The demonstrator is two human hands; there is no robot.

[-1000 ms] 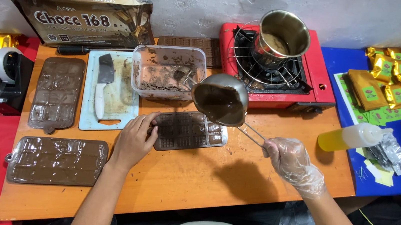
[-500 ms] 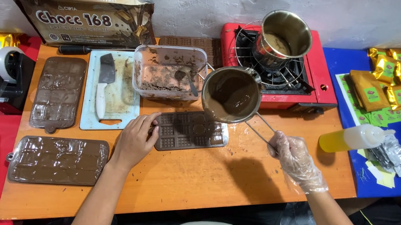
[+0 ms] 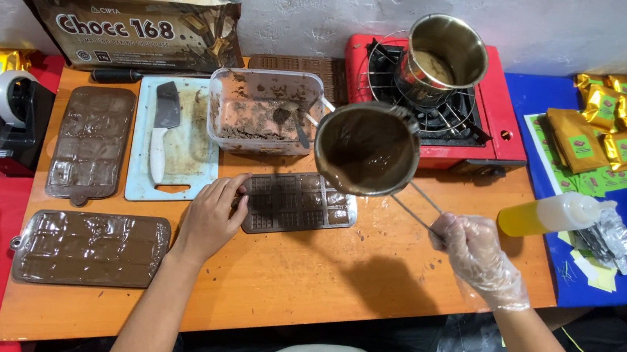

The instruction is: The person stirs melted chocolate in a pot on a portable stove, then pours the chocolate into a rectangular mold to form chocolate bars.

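Note:
My right hand [image 3: 478,254], in a clear plastic glove, grips the wire handle of a small metal pot [image 3: 366,147] holding melted chocolate. The pot hangs tilted above the right part of a clear chocolate-bar mould [image 3: 296,203] lying on the wooden table [image 3: 333,280]. My bare left hand [image 3: 213,217] rests on the mould's left end and steadies it. Behind the mould stands a clear plastic tub [image 3: 262,112] smeared with chocolate, a spoon inside it.
Two filled brown moulds [image 3: 91,143] [image 3: 90,248] lie at the left. A cutting board with a knife [image 3: 164,129] sits behind my left hand. A red gas stove [image 3: 447,105] carries a steel pot [image 3: 441,58]. An oil squeeze bottle [image 3: 553,214], gold wrappers [image 3: 619,116] and a tape dispenser [image 3: 14,107] lie around.
The small pot has moved rightward and away from me, and now tilts over the mould's right part. My left hand stays on the mould's left end.

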